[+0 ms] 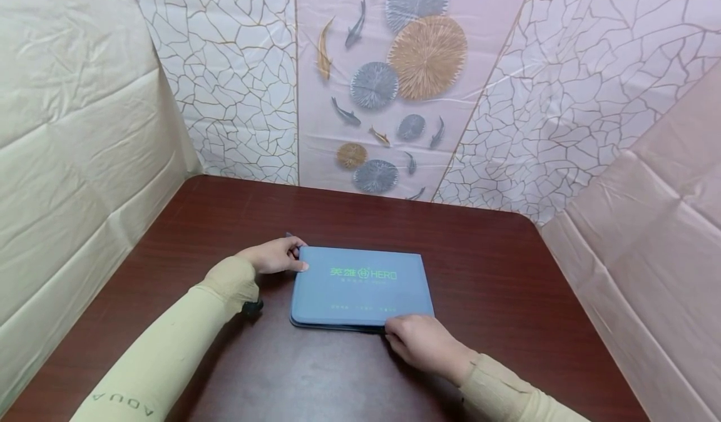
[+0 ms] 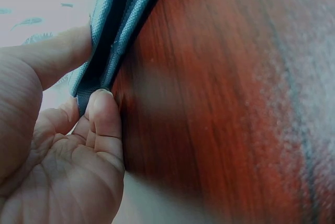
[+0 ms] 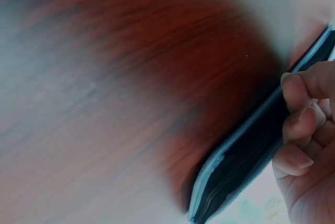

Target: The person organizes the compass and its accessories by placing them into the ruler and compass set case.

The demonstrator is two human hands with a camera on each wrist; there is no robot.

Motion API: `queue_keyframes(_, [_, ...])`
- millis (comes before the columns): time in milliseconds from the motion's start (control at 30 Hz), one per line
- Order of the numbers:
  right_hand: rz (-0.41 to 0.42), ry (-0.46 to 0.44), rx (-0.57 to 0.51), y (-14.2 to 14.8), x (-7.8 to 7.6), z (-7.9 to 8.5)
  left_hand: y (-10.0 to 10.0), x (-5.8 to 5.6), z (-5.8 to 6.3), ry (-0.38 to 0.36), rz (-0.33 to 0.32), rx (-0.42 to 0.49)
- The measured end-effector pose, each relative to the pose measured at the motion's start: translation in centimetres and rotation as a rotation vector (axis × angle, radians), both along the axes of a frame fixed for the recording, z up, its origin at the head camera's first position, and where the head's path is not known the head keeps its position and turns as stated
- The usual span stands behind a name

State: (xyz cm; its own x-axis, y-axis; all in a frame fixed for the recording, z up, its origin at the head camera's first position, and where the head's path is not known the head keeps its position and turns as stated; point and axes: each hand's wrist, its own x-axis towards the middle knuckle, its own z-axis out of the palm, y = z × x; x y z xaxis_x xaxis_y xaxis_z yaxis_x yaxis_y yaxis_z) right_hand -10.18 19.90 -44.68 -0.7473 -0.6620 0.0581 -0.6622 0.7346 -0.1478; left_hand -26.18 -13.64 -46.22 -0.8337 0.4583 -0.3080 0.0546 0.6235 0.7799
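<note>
A flat blue zippered case (image 1: 363, 290) with green HERO lettering lies on the table in the head view. My left hand (image 1: 276, 256) is at its far left corner, thumb on the cover. In the left wrist view, the fingers of that left hand (image 2: 68, 145) pinch a black fabric tab (image 2: 89, 92) at the case's end. My right hand (image 1: 425, 344) grips the near edge towards the right corner. From the right wrist, the curled fingers of the right hand (image 3: 309, 135) sit against the black zipper band (image 3: 243, 164); any zipper pull there is hidden by them.
The dark red-brown wooden table (image 1: 236, 212) has rounded far corners. Patterned cloth (image 1: 372, 128) hangs behind it, with pale cloth walls (image 1: 73, 128) at both sides. A dark band (image 1: 252, 307) shows at my left wrist.
</note>
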Motion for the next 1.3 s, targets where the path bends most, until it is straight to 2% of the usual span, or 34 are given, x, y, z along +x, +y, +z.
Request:
queue_keyframes(333, [0.008,-0.055,0.010,-1.0,-0.3,0.1,0.0,-0.1,0.0,0.001,-0.020,0.006])
queue_keyframes(500, [0.018,-0.048,0.007,-1.2,-0.4,-0.1,0.0,-0.2,0.0,-0.013,-0.008,0.016])
queue_keyframes(767, [0.048,-0.046,0.000,-2.1,-0.6,0.0,0.0,-0.3,-0.2,0.004,0.005,0.004])
queue_keyframes(1300, [0.075,-0.080,0.000,-3.7,-0.8,-0.2,0.0,0.2,0.3,0.010,0.004,-0.010])
